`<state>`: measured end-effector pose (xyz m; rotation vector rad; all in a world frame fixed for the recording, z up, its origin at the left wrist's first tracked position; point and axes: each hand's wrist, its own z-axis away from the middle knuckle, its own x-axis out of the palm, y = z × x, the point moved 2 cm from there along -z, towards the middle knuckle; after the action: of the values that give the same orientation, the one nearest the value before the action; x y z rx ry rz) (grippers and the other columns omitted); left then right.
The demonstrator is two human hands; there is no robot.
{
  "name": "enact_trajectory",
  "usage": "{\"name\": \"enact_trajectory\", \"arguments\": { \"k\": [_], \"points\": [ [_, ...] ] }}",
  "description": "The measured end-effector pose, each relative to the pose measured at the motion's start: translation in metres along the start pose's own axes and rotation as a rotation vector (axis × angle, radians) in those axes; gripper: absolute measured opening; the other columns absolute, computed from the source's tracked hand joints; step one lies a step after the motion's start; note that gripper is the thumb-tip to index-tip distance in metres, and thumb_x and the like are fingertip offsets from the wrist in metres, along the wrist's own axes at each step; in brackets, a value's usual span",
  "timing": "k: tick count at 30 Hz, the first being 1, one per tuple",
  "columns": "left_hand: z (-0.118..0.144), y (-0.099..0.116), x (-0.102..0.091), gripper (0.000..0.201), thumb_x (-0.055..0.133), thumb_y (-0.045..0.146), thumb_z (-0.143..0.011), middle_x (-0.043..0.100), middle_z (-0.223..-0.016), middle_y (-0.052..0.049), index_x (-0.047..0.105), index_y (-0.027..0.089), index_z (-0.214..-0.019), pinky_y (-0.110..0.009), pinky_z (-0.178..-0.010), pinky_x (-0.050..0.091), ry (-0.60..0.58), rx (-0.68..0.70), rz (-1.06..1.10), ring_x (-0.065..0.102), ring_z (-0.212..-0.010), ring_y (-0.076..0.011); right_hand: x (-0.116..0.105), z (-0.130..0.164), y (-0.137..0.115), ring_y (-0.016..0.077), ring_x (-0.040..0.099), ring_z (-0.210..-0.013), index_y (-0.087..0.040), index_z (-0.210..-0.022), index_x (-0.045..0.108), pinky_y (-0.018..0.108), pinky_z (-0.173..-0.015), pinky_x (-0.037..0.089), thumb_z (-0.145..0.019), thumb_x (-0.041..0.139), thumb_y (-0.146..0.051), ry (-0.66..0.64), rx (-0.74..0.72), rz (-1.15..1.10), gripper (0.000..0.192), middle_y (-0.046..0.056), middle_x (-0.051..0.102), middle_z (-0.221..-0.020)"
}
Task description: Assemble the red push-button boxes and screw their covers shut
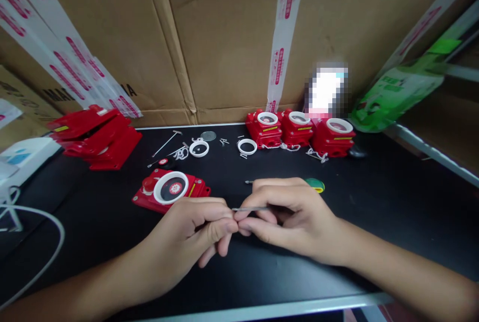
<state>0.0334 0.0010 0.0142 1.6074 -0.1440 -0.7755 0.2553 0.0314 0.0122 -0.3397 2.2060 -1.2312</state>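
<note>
My left hand and my right hand meet fingertip to fingertip above the front of the black table. A thin metal rod lies across my right fingers, its left tip at my left index finger. My left thumb and fingers are pinched together; whatever sits between them is hidden. Just beyond my left hand lies a red call-point cover with a white ring around a dark disc. Partly behind my right hand is a screwdriver with a green and yellow handle, its metal tip showing to the left.
Three red call-point boxes stand at the back right. Stacked red housings are at left. Small hammers, loose white rings and screws lie between. Cardboard walls the back; a green bag leans right.
</note>
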Motion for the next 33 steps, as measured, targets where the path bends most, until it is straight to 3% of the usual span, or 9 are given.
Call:
{"name": "enact_trajectory", "arguments": {
  "k": [3,6,8,14,19,24,33],
  "points": [
    [0.0,0.002,0.001,0.041,0.062,0.035,-0.11,0.059,-0.067,0.005,0.069,0.019,-0.072,-0.02,-0.054,0.04,0.065,0.012,0.023,0.05,-0.052,-0.0067,0.001,0.002,-0.002,0.0109,0.048,-0.058,-0.02,-0.098,0.083,0.028,-0.054,0.039,-0.102,0.08,-0.03,0.017,0.037,-0.021,0.011,-0.003,0.056,-0.07],
    [0.002,0.0,0.003,0.016,0.072,0.033,-0.105,0.066,-0.076,0.004,0.079,0.023,-0.095,-0.018,-0.053,0.041,0.154,-0.013,0.128,0.051,-0.056,-0.0073,0.003,0.003,-0.003,0.0104,0.047,-0.058,-0.02,-0.099,0.08,0.027,-0.054,0.039,-0.104,0.078,-0.032,0.03,0.075,-0.051,0.013,-0.004,0.054,-0.07],
    [0.003,-0.004,0.005,0.01,0.074,0.033,-0.104,0.067,-0.078,0.004,0.079,0.025,-0.103,-0.018,-0.054,0.041,0.183,-0.035,0.19,0.055,-0.061,-0.0086,0.004,0.003,-0.004,0.0102,0.046,-0.059,-0.02,-0.1,0.078,0.026,-0.053,0.038,-0.104,0.078,-0.032,0.035,0.098,-0.069,0.013,-0.004,0.054,-0.07],
    [0.008,-0.004,0.007,0.012,0.072,0.028,-0.103,0.058,-0.071,0.004,0.071,0.022,-0.093,-0.019,-0.052,0.037,0.188,-0.053,0.274,0.05,-0.06,-0.0087,0.006,0.005,-0.007,0.0121,0.043,-0.059,-0.023,-0.105,0.072,0.027,-0.052,0.036,-0.105,0.076,-0.038,0.022,0.191,-0.11,0.015,-0.005,0.047,-0.069],
    [0.007,0.005,0.003,0.014,0.073,0.017,-0.099,0.054,-0.074,0.006,0.065,0.021,-0.088,-0.016,-0.047,0.032,0.263,0.041,0.313,0.044,-0.054,-0.0046,0.003,0.006,-0.01,0.014,0.052,-0.063,-0.024,-0.103,0.067,0.03,-0.06,0.043,-0.119,0.048,-0.037,-0.004,0.148,-0.055,0.028,-0.001,0.057,-0.074],
    [0.007,0.007,0.001,0.016,0.072,0.015,-0.104,0.061,-0.085,0.005,0.067,0.02,-0.09,-0.018,-0.049,0.038,0.306,0.126,0.358,0.046,-0.05,-0.001,0.006,0.008,-0.013,0.0162,0.056,-0.071,-0.023,-0.108,0.065,0.03,-0.064,0.045,-0.119,0.049,-0.037,-0.008,0.165,-0.037,0.024,0.001,0.061,-0.082],
    [0.006,0.01,-0.003,0.018,0.07,0.007,-0.102,0.065,-0.086,0.006,0.068,0.021,-0.09,-0.017,-0.052,0.044,0.361,0.206,0.32,0.053,-0.051,0.0005,0.017,0.011,-0.012,0.0072,0.053,-0.074,-0.023,-0.114,0.061,0.021,-0.071,0.047,-0.122,0.049,-0.039,-0.088,0.312,-0.291,0.022,-0.004,0.057,-0.089]
  ]
}}
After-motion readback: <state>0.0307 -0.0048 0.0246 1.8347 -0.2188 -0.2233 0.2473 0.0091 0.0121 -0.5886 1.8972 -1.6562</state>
